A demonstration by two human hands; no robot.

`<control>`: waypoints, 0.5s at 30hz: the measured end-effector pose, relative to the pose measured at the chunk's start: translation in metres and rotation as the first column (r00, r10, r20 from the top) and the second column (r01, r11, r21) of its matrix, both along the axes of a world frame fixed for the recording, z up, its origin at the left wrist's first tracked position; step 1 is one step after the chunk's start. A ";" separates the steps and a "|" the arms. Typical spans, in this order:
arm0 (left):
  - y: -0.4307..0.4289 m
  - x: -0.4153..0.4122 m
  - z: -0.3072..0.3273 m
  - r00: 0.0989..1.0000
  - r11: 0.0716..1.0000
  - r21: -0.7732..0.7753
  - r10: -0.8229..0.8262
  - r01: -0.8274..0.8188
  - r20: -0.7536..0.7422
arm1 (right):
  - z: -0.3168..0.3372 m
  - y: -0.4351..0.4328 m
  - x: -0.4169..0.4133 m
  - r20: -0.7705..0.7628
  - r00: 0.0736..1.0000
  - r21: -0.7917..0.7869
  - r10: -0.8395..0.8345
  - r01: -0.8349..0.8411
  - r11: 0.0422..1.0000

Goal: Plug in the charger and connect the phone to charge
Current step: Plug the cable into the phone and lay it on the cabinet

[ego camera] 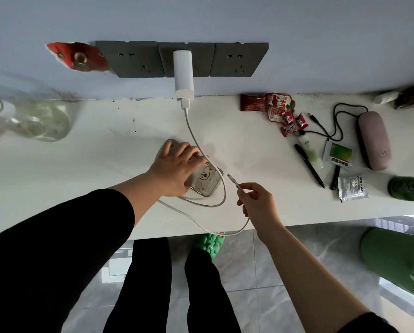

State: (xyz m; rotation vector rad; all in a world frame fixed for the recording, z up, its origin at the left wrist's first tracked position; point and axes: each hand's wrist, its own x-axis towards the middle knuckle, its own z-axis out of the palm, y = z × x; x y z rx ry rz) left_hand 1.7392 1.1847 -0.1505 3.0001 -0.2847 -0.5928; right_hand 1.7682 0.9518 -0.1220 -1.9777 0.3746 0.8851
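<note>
A white charger (183, 72) sits plugged into the middle grey wall socket (201, 59). Its white cable (193, 134) runs down over the counter, loops past the phone and dips over the front edge. The phone (204, 180), in a clear case with a bear drawing, lies face down on the white counter (119, 150). My left hand (177, 168) rests on top of the phone, gripping it. My right hand (256, 203) pinches the cable just behind its free connector (232, 179). The connector tip points toward the phone's right side, a short gap away.
Left on the counter stands a clear plastic container (36, 121). To the right lie snack wrappers (276, 109), a black pen (309, 165), a pink case (374, 140) with a black cord, sachets and a green can (408, 188). A green bin (398, 260) stands on the tiled floor.
</note>
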 end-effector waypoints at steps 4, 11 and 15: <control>0.005 0.000 -0.007 0.995 0.999 0.016 -0.038 0.039 -0.096 | 0.004 0.005 -0.003 -0.004 1.000 0.001 -0.021 0.021 1.000; 0.022 -0.006 -0.019 0.998 0.998 -0.009 -0.058 0.058 -0.003 | 0.000 0.014 -0.005 -0.009 1.000 0.010 -0.016 0.016 1.000; 0.022 -0.009 -0.018 0.993 0.995 -0.046 -0.084 0.089 0.088 | -0.004 0.013 -0.006 -0.009 1.000 0.007 -0.021 0.021 1.000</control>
